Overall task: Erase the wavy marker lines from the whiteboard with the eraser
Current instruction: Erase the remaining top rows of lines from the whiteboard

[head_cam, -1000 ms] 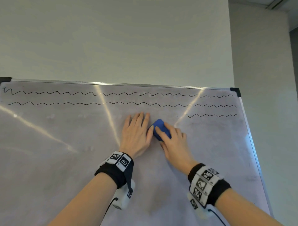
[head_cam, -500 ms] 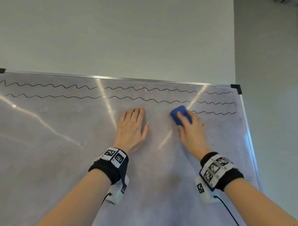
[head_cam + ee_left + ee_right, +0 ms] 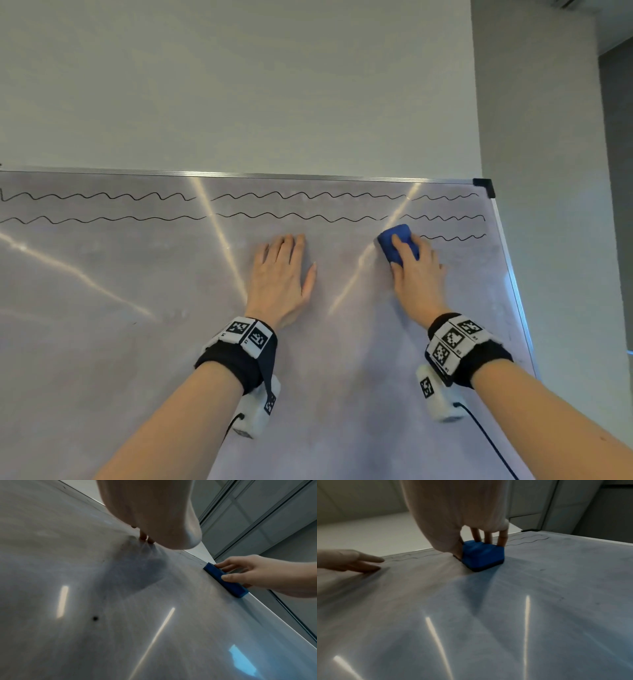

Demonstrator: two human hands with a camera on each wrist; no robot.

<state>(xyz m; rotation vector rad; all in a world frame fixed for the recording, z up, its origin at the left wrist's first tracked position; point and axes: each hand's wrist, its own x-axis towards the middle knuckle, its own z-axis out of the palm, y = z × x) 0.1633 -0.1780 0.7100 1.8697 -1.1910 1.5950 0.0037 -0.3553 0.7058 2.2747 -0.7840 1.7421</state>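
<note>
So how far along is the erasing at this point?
Early. The third wavy line is wiped down to a short stub. The right hand presses the eraser at its end; the left hand lies flat on the whiteboard. The top two lines remain.

Bare forearms, black wristbands (image 3: 233, 366) with square black-and-white markers; white camera units (image 3: 440, 399) underneath, black cables

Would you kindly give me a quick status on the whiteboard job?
Left hand flat on whiteboard. Right hand grips eraser, pressed at short third line's left end. Two long wavy lines untouched. Nothing blocking.
</note>
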